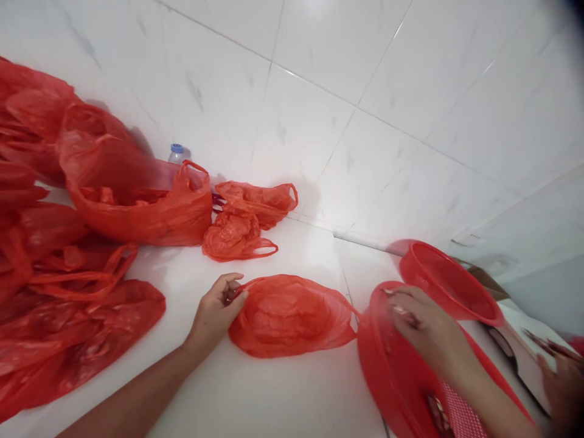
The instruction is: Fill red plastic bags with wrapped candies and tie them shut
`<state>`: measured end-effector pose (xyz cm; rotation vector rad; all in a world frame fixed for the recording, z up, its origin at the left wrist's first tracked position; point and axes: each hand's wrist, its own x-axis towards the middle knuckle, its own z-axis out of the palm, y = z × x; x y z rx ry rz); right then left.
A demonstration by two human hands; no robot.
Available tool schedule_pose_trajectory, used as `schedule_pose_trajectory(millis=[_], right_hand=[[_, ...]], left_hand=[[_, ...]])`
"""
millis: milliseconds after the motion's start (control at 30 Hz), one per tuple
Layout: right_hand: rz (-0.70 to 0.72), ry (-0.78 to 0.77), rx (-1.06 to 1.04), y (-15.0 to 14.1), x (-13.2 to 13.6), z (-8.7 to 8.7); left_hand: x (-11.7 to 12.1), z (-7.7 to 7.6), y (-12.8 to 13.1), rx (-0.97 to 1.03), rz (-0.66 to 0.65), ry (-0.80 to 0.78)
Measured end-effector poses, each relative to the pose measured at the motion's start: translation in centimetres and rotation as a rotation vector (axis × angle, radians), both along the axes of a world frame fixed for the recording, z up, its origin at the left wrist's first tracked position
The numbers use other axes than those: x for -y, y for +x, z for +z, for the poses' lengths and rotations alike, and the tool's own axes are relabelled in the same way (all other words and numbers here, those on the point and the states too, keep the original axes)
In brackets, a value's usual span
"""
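A red plastic bag (pixel 292 316) lies on the white surface with its mouth spread open. My left hand (pixel 219 310) pinches its left edge between thumb and fingers. Beyond the bag's right end stands a red plastic colander (pixel 383 359). Above its far side is my right hand (pixel 422 325), slightly blurred, with curled fingers around small reddish-brown pieces whose kind I cannot make out. Similar dark reddish pieces (pixel 438 413) lie low in the colander, partly hidden by my right forearm.
Filled red bags (pixel 137 213) crowd the left, and two crumpled ones (pixel 241 225) lie by the tiled wall (pixel 296 121). A blue-capped bottle (pixel 177 153) stands behind. Another red basket (pixel 451 280) is at right, near a knife (pixel 506 353) and another person's hand (pixel 563 377).
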<state>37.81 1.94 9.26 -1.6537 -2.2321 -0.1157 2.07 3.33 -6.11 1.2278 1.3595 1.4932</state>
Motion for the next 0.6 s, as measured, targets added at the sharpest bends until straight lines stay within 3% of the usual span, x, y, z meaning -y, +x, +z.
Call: schedule_pose_trajectory(millis=[100,200,333,467,600], right_hand=[[0.226,-0.19,0.089,-5.8,0.1,0.3],[0.457,-0.272,0.179,-10.4,-0.7,-1.5],[0.571,-0.255,0.254,-13.6,-2.6,-4.0],[0.591,-0.213,0.21,-13.4,-3.3,-2.7],[0.283,-0.157,0.13,-8.5,-2.4,-0.1]], left_hand=[[0.1,0.1,0.1,-0.003,-0.01,0.005],[0.1,0.1,0.1,-0.006,-0.014,0.014],[0.1,0.0,0.1,-0.02,-0.018,0.022],[0.1,0.1,0.1,-0.027,-0.032,0.029],[0.2,0.4,0.1,-0.075,-0.015,0.015]])
